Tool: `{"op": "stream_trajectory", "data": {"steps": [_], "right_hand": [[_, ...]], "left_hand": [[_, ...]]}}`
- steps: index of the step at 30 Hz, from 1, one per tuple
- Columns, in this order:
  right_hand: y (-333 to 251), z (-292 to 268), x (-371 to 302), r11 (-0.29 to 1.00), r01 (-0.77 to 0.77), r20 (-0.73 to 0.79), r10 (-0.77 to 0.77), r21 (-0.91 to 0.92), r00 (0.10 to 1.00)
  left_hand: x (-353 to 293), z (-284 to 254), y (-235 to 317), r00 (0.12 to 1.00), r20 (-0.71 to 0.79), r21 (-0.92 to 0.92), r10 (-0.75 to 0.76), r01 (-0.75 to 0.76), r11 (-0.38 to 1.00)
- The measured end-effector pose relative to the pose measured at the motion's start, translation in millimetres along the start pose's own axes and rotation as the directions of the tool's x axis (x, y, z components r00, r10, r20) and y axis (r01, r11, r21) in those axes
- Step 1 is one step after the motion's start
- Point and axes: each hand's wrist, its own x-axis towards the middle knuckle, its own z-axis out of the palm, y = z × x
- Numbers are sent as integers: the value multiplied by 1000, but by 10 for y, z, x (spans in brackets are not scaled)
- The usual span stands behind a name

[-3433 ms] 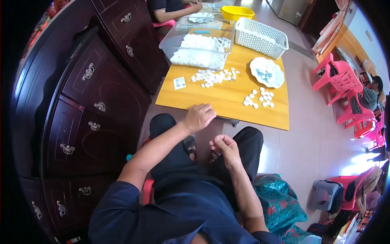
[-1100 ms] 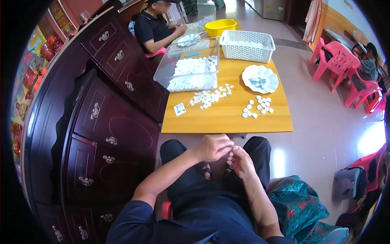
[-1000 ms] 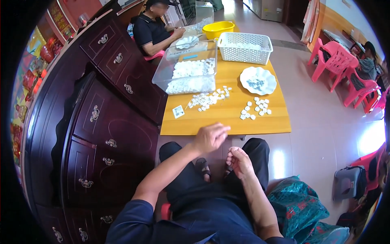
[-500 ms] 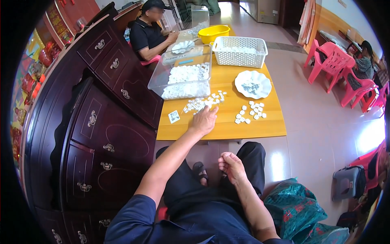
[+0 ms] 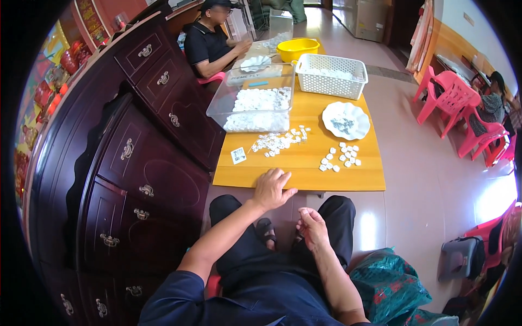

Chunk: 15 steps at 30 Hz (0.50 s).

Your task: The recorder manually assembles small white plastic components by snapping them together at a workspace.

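My left hand (image 5: 273,188) is at the near edge of the wooden table (image 5: 234,176), fingers loosely bent and the thumb apart, with nothing visible in it. Over my lap, my right hand (image 5: 314,228) is closed in a pinch; whatever it may hold is too small to make out. Beyond my left hand lies a loose spread of small white pieces (image 5: 275,142) with dark markings. A looser group of rounded white pieces (image 5: 346,157) is on the right side of the tabletop. Behind it, a scalloped white plate (image 5: 361,123) bears small greyish bits.
A clear plastic bin (image 5: 217,103) full of white pieces stands behind the spread. Farther back are a white perforated basket (image 5: 331,84) and a yellow basin (image 5: 298,50). A co-worker (image 5: 209,43) sits at the far left. Dark drawers (image 5: 152,146) rise at left; a green bag (image 5: 389,285) lies at right.
My left hand has drawn back from the loose white pieces to the table's near edge. My right hand stays pinched over my lap. The view has shifted slightly.
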Motion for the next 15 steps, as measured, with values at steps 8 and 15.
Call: {"op": "stream_trajectory", "data": {"steps": [8,15], "right_hand": [[-39,144,-75,999,-32,-10,32,-3,999],[-29,161,-103,997,48,14,-47,-63,999]], "left_hand": [[-182,43,-82,980,-163,-30,111,-117,993],[-285,132,-101,967,-226,-78,119,-139,987]]}}
